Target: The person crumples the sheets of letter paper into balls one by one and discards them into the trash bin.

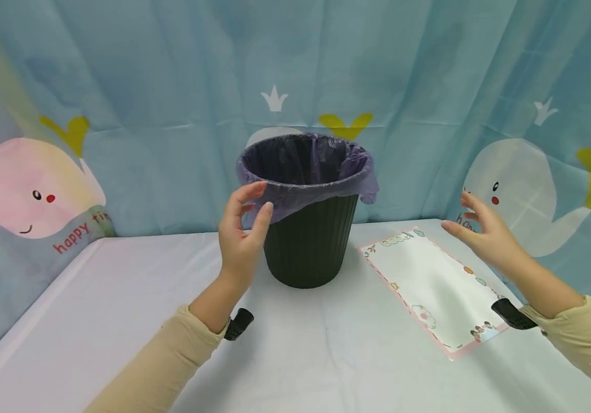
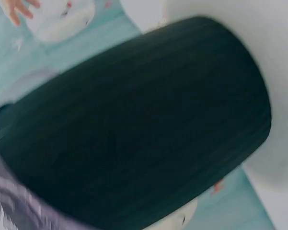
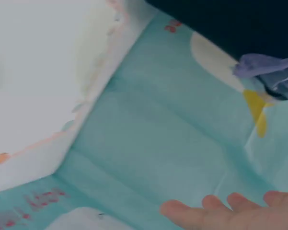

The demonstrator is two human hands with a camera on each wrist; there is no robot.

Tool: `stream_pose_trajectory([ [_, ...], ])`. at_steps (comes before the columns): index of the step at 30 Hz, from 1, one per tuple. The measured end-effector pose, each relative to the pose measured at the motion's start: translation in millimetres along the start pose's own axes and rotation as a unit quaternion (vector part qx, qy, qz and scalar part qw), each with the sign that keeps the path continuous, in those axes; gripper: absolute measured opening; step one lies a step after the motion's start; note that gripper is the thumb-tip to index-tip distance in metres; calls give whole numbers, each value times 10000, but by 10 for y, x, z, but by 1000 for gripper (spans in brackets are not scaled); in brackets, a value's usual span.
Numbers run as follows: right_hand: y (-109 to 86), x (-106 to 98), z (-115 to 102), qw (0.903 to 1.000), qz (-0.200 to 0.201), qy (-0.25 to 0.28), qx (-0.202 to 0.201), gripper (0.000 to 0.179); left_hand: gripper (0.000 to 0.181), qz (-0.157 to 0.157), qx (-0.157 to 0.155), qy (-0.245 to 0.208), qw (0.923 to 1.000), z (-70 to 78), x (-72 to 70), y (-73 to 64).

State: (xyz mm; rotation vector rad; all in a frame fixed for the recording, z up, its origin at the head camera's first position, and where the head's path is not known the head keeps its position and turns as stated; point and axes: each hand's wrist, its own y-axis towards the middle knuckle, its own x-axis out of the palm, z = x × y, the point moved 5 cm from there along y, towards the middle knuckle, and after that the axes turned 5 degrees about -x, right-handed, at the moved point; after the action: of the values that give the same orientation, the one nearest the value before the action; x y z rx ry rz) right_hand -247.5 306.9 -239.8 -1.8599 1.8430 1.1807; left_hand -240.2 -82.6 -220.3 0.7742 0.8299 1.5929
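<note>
A dark ribbed trash can [image 1: 308,246] stands upright on the white table, large and blurred across the left wrist view. Its mouth is lined with a purple plastic bag [image 1: 300,201], folded over the rim and hanging down outside. My left hand [image 1: 242,235] is raised in front of the can's left side, fingers loosely curved and holding nothing; whether it touches the bag I cannot tell. Off to the right, my right hand [image 1: 491,238] hovers beyond the sheet's right side, thumb and fingers apart, holding nothing. Its fingers [image 3: 220,211] show at the bottom of the right wrist view.
A white sheet with a pink decorated border [image 1: 439,287] lies on the table [image 1: 295,355], right of the can. Behind the table hangs a blue curtain [image 1: 171,69] printed with whales and crowns. Dark straps with small devices [image 1: 238,324] sit at both wrists.
</note>
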Motion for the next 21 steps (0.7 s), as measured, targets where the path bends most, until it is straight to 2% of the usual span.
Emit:
stream_pose_trajectory([
  [2,-79,9,108,9997,-187,-32,178,89,29,-152,349,-47,9993,23,74,-104],
  [4,-157,30,218,9986,-394,-19,354,95,32,-439,675,-31,9967,37,160,-200],
  [5,-194,46,276,9978,-503,-5,430,98,34,-621,791,-11,9949,39,205,-247],
  [7,-265,79,389,9958,-706,29,584,102,37,-1088,814,72,9907,19,301,-338],
  [9,-336,112,496,9937,-869,45,713,106,39,-1614,578,167,9851,-30,404,-429],
  [11,-415,153,601,9909,-1023,43,875,108,47,-2126,138,326,9765,-100,501,-525],
  [13,-491,202,696,9886,-1134,39,988,111,55,-2618,-344,520,9631,-180,595,-621],
  [16,-592,267,833,9863,-1251,-40,1072,114,63,-3165,-947,788,9405,-294,717,-735],
  [21,-695,327,1024,9823,-1446,-135,1184,118,70,-3745,-1732,1036,9050,-456,892,-848],
])
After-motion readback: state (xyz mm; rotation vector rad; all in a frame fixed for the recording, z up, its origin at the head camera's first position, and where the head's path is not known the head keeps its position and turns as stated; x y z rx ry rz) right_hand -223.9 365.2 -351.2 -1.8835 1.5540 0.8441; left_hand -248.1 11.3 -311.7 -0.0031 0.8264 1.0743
